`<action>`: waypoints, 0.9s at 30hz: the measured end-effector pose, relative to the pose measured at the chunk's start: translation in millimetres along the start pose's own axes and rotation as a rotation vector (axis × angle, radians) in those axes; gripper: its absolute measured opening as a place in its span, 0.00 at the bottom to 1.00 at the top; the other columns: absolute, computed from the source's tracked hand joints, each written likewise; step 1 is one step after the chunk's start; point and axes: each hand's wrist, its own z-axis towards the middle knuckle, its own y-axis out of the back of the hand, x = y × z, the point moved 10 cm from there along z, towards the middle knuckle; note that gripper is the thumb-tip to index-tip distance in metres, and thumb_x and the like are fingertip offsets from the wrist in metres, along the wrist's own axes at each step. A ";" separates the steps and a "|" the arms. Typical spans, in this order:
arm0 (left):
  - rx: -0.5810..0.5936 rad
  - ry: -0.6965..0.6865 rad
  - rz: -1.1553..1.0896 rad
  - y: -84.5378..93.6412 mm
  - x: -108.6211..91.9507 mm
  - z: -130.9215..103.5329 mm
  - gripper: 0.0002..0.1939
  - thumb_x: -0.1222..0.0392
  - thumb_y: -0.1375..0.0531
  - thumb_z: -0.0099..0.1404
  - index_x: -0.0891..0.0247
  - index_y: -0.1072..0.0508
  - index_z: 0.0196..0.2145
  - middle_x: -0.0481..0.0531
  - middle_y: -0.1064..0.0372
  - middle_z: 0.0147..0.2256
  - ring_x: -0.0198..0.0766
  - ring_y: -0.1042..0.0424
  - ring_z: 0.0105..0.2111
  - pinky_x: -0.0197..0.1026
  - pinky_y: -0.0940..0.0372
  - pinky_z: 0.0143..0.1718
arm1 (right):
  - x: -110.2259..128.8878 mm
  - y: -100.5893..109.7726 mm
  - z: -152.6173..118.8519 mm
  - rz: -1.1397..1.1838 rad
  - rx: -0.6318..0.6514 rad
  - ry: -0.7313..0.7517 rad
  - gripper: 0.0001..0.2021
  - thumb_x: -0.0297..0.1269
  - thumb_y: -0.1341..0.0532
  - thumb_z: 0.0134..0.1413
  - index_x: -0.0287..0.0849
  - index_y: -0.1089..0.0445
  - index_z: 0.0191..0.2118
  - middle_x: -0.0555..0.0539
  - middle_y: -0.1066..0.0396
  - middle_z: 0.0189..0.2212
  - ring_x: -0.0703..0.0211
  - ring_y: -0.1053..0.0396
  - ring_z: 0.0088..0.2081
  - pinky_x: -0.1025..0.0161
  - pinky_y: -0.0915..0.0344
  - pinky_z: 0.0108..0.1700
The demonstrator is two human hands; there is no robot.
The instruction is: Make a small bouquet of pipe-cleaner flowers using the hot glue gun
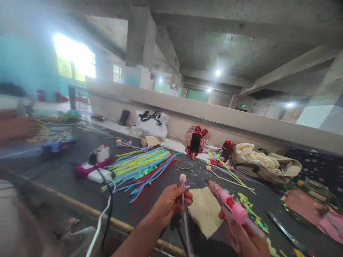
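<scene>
Over the near edge of the dark bench point(166, 142), the left hand point(168, 201) holds a small flower point(183, 179) upright, its thumb and fingers pinched on the lilac stem point(184, 217) just under the pale cream-and-lilac head; the stem runs down past the hand to the bottom of the view, and a short lilac piece juts out sideways below the head. The right hand point(242, 237) has its fingers wrapped around a pink glue gun point(227, 203), its nozzle turned toward the flower but apart from it; whether a finger presses the trigger I cannot tell. Between the hands lies a cream cloth point(205, 214). The flower looks very light, with a fuzzy, bendable stem that likely grips well but kinks easily, so the firm spot should be high on the stem, close under the head, without squashing the soft petals. The glue gun seems rigid and somewhat heavier, best taken by its handle, well behind the nozzle, which may be hot. Beyond the left hand lies a bundle of coloured pipe cleaners point(144, 167); green cut pieces point(249, 207) lie scattered beside the gun.
</scene>
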 end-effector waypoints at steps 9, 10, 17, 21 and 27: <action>-0.045 0.044 -0.081 2.6 0.1 -2.3 0.07 0.60 0.39 0.52 0.66 0.34 0.25 0.47 0.30 0.20 0.27 0.32 0.16 0.25 0.46 0.11 | -1.5 -26.9 -9.5 -0.957 0.246 0.704 0.15 0.37 0.43 0.47 0.40 0.35 0.43 0.42 0.29 0.34 0.55 0.30 0.34 0.65 0.33 0.33; -0.047 0.044 -0.088 2.5 -0.2 -2.7 0.07 0.61 0.39 0.52 0.66 0.34 0.26 0.47 0.30 0.20 0.27 0.32 0.16 0.25 0.47 0.11 | -3.4 -30.2 -10.2 -0.998 0.253 0.699 0.15 0.37 0.43 0.47 0.40 0.35 0.43 0.42 0.29 0.34 0.54 0.30 0.34 0.64 0.33 0.32; -0.035 0.016 -0.147 -1.0 -8.6 -7.8 0.08 0.61 0.38 0.50 0.65 0.35 0.25 0.46 0.30 0.19 0.27 0.33 0.15 0.25 0.47 0.11 | -9.8 -42.6 -2.6 -1.115 0.430 0.514 0.11 0.37 0.44 0.48 0.44 0.33 0.39 0.44 0.31 0.32 0.52 0.32 0.32 0.58 0.34 0.32; -0.011 0.006 -0.162 -11.6 -13.4 -22.5 0.08 0.61 0.38 0.49 0.65 0.35 0.24 0.45 0.31 0.18 0.26 0.34 0.14 0.24 0.48 0.11 | 12.4 -40.5 0.3 -0.906 0.426 0.524 0.10 0.36 0.45 0.50 0.44 0.33 0.40 0.42 0.32 0.37 0.53 0.33 0.37 0.60 0.36 0.36; 0.103 -0.077 -0.083 -49.0 -25.4 -52.0 0.09 0.59 0.41 0.54 0.66 0.34 0.23 0.46 0.32 0.17 0.26 0.35 0.14 0.24 0.48 0.11 | 53.8 -46.4 21.1 -0.243 0.330 0.164 0.07 0.39 0.43 0.50 0.43 0.31 0.32 0.49 0.31 0.27 0.61 0.33 0.29 0.68 0.37 0.30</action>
